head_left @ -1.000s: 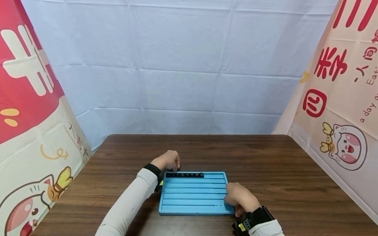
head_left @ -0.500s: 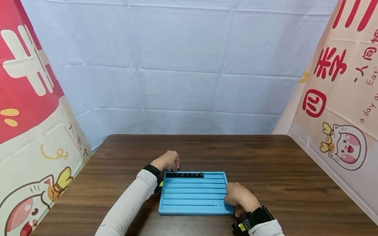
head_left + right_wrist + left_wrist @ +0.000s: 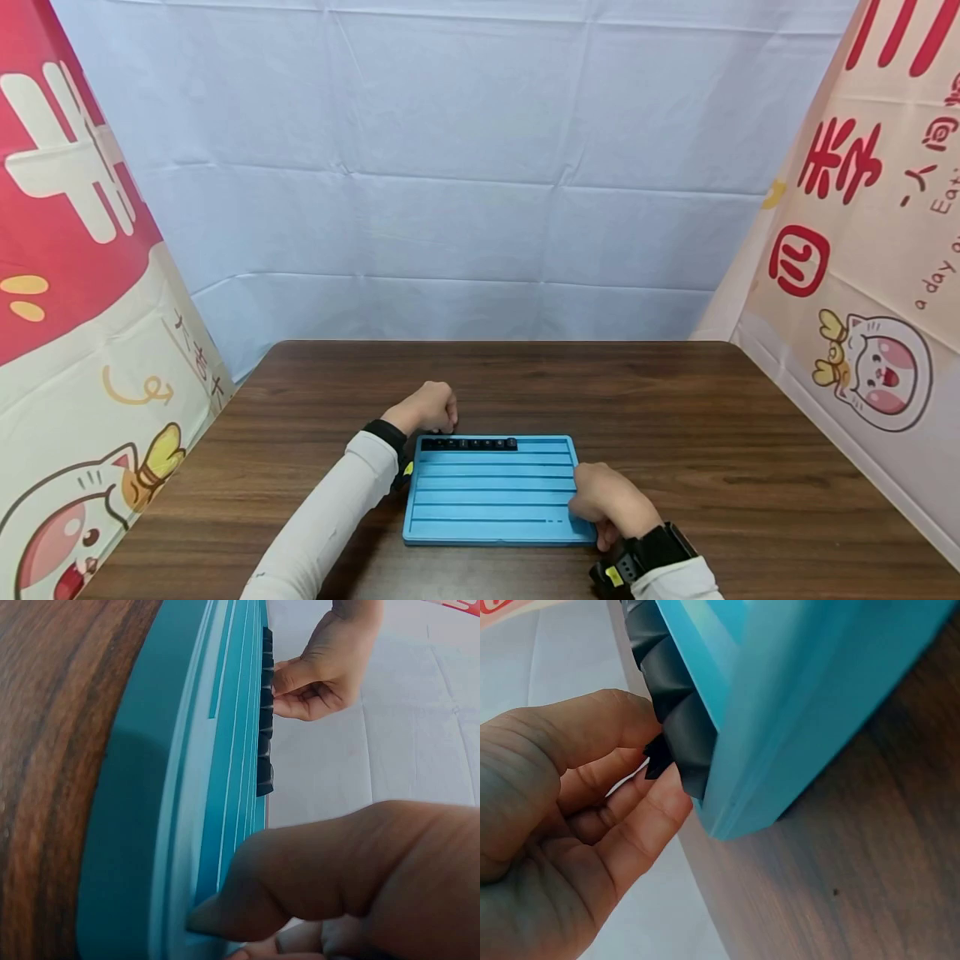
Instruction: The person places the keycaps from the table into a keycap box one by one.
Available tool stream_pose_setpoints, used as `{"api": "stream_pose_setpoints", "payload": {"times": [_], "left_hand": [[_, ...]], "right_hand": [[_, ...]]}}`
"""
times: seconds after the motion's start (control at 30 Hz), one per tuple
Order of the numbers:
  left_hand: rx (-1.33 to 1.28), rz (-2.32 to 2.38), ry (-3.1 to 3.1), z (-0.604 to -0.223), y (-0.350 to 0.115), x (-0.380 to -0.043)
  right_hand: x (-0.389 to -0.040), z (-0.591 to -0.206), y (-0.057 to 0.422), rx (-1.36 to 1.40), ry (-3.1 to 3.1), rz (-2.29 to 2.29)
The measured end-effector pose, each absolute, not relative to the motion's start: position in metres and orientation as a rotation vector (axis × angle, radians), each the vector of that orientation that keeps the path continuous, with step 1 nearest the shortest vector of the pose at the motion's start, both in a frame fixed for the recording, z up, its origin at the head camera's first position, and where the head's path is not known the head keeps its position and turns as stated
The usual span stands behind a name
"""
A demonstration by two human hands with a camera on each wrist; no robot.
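A light-blue ridged tray (image 3: 487, 498) lies on the table, with a row of black keycaps (image 3: 469, 445) in its far left groove. At that corner my left hand (image 3: 426, 408) pinches a small black piece (image 3: 657, 757) between thumb and fingers, right against the end keycap (image 3: 690, 746) in the left wrist view. The fingers hide most of the piece, and I cannot tell its kind. My right hand (image 3: 611, 502) grips the tray's near right edge, one bent digit (image 3: 300, 870) pressing on the rim while other fingers curl below, partly out of view.
The brown wooden table (image 3: 645, 400) extends beyond the tray on all sides. A pale cloth (image 3: 465, 192) hangs behind it. Printed cloths (image 3: 840, 275) hang at the left and right sides. A black strap with a camera sits on each wrist.
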State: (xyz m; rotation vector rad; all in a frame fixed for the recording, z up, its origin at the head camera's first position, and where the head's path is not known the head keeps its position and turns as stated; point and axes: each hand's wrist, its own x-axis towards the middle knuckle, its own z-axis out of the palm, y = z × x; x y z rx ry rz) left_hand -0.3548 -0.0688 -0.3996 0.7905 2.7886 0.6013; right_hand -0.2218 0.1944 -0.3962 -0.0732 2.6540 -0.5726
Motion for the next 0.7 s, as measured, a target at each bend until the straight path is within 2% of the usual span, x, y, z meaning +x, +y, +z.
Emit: {"api": "stream_pose_setpoints", "payload": {"times": [0.7], "left_hand": [[0.936,0.766,2.862,-0.3916,-0.0644,-0.3547]], "right_hand": [[-0.2224,-0.3964,0.1950,-0.064,2.641,-0.575]]}}
